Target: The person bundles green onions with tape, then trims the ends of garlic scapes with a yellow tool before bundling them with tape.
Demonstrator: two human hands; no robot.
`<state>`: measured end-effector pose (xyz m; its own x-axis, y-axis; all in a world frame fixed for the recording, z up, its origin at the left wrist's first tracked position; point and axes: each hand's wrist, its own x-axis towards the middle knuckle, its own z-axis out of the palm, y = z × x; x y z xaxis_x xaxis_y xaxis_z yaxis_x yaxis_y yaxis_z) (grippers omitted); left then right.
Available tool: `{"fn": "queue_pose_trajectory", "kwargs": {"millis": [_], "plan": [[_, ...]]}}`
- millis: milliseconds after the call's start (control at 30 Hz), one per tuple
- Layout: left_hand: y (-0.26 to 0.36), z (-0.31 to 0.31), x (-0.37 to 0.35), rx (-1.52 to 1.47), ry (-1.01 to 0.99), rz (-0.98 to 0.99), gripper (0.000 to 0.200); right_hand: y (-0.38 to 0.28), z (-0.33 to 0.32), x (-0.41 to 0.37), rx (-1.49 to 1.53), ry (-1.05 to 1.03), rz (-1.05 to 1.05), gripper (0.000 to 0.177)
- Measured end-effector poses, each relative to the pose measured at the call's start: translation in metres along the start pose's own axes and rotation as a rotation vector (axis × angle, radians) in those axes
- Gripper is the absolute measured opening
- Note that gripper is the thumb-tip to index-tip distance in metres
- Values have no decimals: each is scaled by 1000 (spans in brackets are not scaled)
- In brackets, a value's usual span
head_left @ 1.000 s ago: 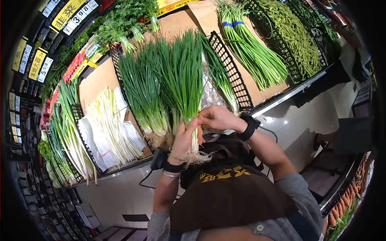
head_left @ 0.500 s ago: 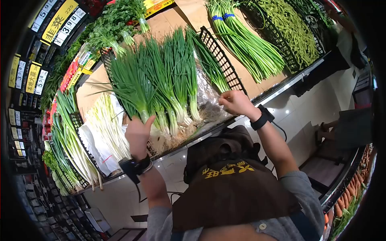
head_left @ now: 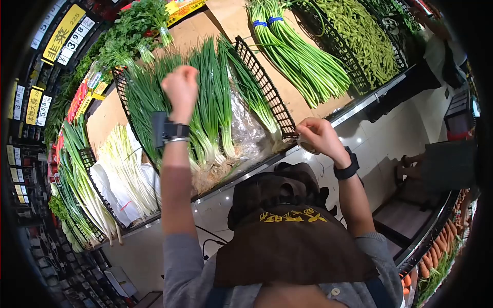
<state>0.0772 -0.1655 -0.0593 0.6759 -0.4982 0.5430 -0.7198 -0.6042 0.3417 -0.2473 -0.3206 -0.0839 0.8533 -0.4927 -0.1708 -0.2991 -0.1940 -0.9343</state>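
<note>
My left hand (head_left: pixel 181 92) is raised over the green leaves of the scallion bunches (head_left: pixel 208 108), its fingers curled in. Whether it holds anything there is hidden. The bunches lie side by side in a black plastic crate, their white roots toward me. Near the crate's front right corner, my right hand (head_left: pixel 321 136) is closed on a small ring-shaped roll of tape (head_left: pixel 308 148). Clear plastic (head_left: pixel 249 123) lies in the crate between the middle bunches and those along its right wall.
Garlic scapes (head_left: pixel 303 56) with blue bands lie on cardboard to the right. Green pods (head_left: pixel 359 38) fill a crate beyond. Pale yellow chives (head_left: pixel 123 164) and leeks (head_left: pixel 84 179) are at the left. Coriander (head_left: pixel 133 33) is at the back left. A metal shelf edge (head_left: pixel 359 108) runs in front.
My left hand has moved from the base of the left bunch up over the leaves. The right hand has shifted slightly right and down, with the roll now showing. The view has shifted a little.
</note>
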Motion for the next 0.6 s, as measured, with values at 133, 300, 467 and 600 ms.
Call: {"fn": "queue_pose_trajectory", "kwargs": {"millis": [133, 300, 467, 600], "plan": [[55, -56, 20, -721, 294, -56, 6, 20, -30, -9, 91, 67, -43, 19], [202, 10, -97, -1318, -347, -107, 24, 14, -102, -26, 131, 381, -184, 20], [204, 17, -147, -908, -593, 316, 28, 26, -148, -42, 126, 530, -142, 22], [106, 81, -139, -231, -784, -490, 32, 40, -127, -39, 141, 460, -98, 19]]}}
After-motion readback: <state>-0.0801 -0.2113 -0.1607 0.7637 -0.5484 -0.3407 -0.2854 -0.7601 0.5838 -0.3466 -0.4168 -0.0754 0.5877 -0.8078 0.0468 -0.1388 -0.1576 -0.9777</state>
